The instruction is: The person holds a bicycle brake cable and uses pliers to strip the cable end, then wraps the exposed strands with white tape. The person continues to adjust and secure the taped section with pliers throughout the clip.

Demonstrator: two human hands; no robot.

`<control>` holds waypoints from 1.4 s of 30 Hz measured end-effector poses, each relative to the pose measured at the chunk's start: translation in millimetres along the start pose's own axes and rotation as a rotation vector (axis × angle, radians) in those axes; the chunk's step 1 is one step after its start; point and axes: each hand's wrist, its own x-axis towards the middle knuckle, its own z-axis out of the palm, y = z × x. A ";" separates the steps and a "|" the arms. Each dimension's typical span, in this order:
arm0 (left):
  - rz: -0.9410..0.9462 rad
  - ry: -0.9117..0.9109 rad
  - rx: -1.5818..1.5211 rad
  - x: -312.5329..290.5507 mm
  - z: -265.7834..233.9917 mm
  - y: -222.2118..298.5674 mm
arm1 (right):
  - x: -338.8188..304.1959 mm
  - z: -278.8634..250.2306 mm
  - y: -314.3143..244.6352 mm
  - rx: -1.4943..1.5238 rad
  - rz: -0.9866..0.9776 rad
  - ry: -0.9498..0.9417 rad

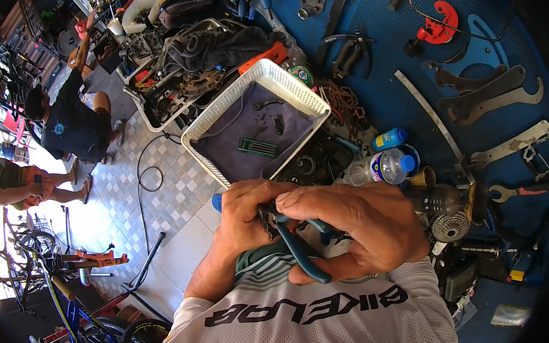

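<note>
Close in front of my chest, my left hand [249, 214] is closed around a small dark metal part [268, 220], most of it hidden by the fingers. My right hand [374, 225] grips pliers with teal handles [300, 253]. One handle slants down toward my shirt; the other lies under my fingers. The pliers' jaws are at the dark part, but I cannot tell whether they are clamped on it. Just beyond my hands stands a white plastic basket [211, 119] lined with grey cloth. In it lie a green folding tool [257, 147] and several small dark pieces.
Bottles with blue caps [389, 138] stand to the right, near a bicycle cassette [450, 226]. A blue pegboard [368, 52] carries tools. Beyond the basket sits a cluttered parts tray [151, 110]. At left are bicycles [71, 307], a hose [138, 183] on the tiled floor, and two people.
</note>
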 end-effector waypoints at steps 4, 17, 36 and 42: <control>-0.027 -0.024 -0.037 1.6 -0.6 0.3 | -0.4 0.4 -0.5 -0.007 0.009 -0.009; -0.045 -0.017 -0.035 1.2 -0.2 1.9 | -1.6 3.9 0.3 -0.002 0.008 0.000; -0.065 -0.022 -0.071 0.7 0.7 -2.6 | -2.6 2.5 0.0 0.010 0.031 0.033; -0.037 -0.033 -0.004 1.2 -0.5 2.0 | -4.0 3.0 0.6 -0.008 -0.014 0.035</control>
